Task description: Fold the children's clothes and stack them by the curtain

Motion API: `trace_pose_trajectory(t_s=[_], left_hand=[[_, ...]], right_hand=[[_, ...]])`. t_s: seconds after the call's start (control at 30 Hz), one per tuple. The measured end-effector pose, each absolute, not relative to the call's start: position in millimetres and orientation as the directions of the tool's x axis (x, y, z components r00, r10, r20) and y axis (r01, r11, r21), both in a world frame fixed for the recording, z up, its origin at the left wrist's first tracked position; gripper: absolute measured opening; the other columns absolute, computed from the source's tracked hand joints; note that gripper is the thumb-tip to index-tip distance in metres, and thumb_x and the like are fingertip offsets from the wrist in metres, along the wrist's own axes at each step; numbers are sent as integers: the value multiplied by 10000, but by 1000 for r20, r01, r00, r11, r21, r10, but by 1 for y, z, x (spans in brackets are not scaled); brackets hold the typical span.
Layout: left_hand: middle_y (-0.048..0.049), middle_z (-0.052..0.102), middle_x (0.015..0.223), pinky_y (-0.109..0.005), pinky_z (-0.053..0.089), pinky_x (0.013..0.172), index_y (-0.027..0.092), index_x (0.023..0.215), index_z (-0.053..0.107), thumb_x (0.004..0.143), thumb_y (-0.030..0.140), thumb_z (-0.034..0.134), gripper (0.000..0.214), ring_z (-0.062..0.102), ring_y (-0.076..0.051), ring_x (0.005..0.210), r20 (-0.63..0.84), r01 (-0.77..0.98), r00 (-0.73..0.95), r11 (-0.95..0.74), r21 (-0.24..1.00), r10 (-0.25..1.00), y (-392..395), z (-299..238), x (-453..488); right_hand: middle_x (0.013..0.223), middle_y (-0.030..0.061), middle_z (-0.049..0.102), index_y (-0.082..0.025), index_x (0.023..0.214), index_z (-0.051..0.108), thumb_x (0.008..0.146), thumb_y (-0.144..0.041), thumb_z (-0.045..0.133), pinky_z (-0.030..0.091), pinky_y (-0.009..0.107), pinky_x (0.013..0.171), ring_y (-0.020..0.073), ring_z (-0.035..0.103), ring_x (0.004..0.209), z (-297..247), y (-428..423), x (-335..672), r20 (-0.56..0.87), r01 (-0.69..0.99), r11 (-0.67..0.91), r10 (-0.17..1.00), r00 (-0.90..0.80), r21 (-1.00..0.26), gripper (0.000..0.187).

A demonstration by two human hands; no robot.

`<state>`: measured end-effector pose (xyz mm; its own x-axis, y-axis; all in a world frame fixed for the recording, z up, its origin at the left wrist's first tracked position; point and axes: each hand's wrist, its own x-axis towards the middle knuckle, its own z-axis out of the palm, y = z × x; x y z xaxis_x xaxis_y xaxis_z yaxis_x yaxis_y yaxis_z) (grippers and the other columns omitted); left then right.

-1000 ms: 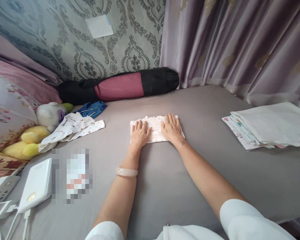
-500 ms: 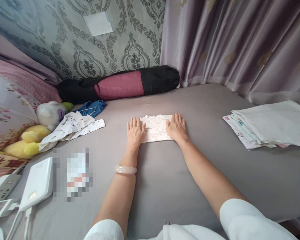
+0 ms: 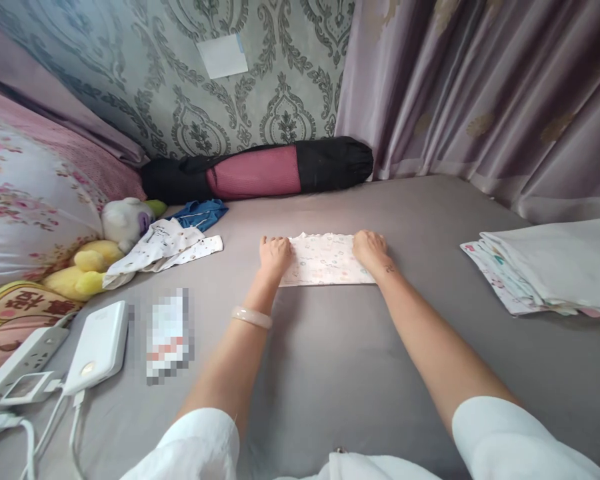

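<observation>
A folded pale pink cloth (image 3: pixel 323 262) with a small print lies flat on the grey sheet (image 3: pixel 325 353), its far edge slightly wavy. At its left end my left hand (image 3: pixel 276 255) is closed, fingers curled over the edge. My right hand (image 3: pixel 371 249) grips the opposite end the same way, knuckles up. The fingertips of both hands are hidden beneath or behind the cloth's ends.
To the right lies a stack of folded cloths (image 3: pixel 555 263). On the left are a white printed garment (image 3: pixel 163 247), a blue garment (image 3: pixel 200 213), plush toys (image 3: pixel 93 263), a white power bank (image 3: pixel 97 343) and a power strip (image 3: pixel 25 367). A long black-and-pink bag (image 3: pixel 255 170) lies along the wall.
Both hands have gone from lying flat with fingers stretched out to curled around the cloth's ends. They are slightly farther apart, and more of the cloth shows. The view has shifted left.
</observation>
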<state>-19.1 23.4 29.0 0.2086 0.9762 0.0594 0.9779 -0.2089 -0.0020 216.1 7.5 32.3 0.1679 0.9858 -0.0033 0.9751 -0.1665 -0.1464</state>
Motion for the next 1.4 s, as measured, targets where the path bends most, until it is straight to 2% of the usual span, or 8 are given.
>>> trace_pose_trajectory(t_s=[0.17, 0.27, 0.43, 0.57, 0.77, 0.9, 1.13, 1.4], left_hand=[[-94, 693, 1239, -392, 400, 1030, 234, 1105, 698, 889, 239, 506, 288, 614, -257, 1169, -185, 982, 187, -181, 46, 965, 59, 53, -25], [-102, 671, 1279, -361, 456, 972, 232, 1174, 677, 846, 278, 589, 342, 627, -264, 1151, -282, 982, 190, -178, 69, 940, 75, 60, -26], [-98, 739, 1120, -254, 508, 838, 180, 1101, 710, 796, 238, 630, 321, 685, -229, 1010, -382, 972, 236, -220, 85, 894, 87, 64, -25], [-95, 755, 1048, -247, 523, 785, 161, 1129, 695, 764, 203, 622, 375, 701, -225, 943, -414, 966, 257, -236, 102, 873, 89, 66, -23], [-114, 732, 1144, -241, 522, 779, 161, 1200, 661, 749, 212, 602, 458, 696, -230, 990, -409, 970, 241, -211, 119, 880, 86, 66, -25], [-116, 709, 1208, -223, 501, 805, 172, 1205, 654, 768, 231, 603, 444, 682, -224, 1043, -389, 977, 210, -183, 107, 897, 82, 65, -26], [-127, 633, 1331, -412, 381, 1056, 200, 1258, 612, 867, 198, 464, 418, 580, -268, 1230, -245, 991, 129, -115, 72, 961, 64, 46, -20], [-126, 614, 1322, -412, 368, 1030, 230, 1175, 665, 894, 212, 420, 373, 529, -267, 1270, -105, 986, 148, -139, 93, 983, 40, 54, -25]], right_hand=[[1129, 125, 725, -218, 1101, 748, 864, -195, 584, 485, 325, 846, 249, 667, 1043, 54, 32, 239, -159, 978, -142, 980, 117, -153, 289], [1191, 108, 703, -207, 1113, 741, 825, -181, 614, 499, 305, 820, 236, 651, 1057, 60, 42, 241, -249, 989, -109, 965, 81, -103, 315], [1184, 122, 702, -172, 1067, 755, 749, -119, 651, 508, 316, 852, 267, 620, 1127, 60, 52, 240, -294, 995, -75, 955, 51, -71, 338], [1161, 114, 711, -197, 1056, 761, 730, -134, 656, 514, 334, 867, 269, 627, 1118, 58, 56, 241, -297, 996, -59, 954, 36, -67, 348], [1180, 135, 697, -173, 1102, 739, 722, -120, 635, 518, 340, 856, 276, 632, 1102, 52, 57, 242, -307, 994, -85, 950, 58, -73, 398], [1261, 150, 639, -152, 1225, 667, 767, -150, 624, 489, 358, 905, 291, 566, 1181, 46, 51, 243, -259, 991, -106, 962, 81, -86, 461], [1352, 173, 528, -164, 1261, 654, 921, -201, 502, 380, 403, 1035, 304, 424, 1289, 40, 28, 241, -125, 995, -33, 992, 20, -98, 374], [1330, 127, 578, -197, 1247, 667, 956, -249, 462, 383, 363, 1012, 280, 473, 1249, 52, 10, 249, 11, 992, 24, 1000, -23, -127, 360]])
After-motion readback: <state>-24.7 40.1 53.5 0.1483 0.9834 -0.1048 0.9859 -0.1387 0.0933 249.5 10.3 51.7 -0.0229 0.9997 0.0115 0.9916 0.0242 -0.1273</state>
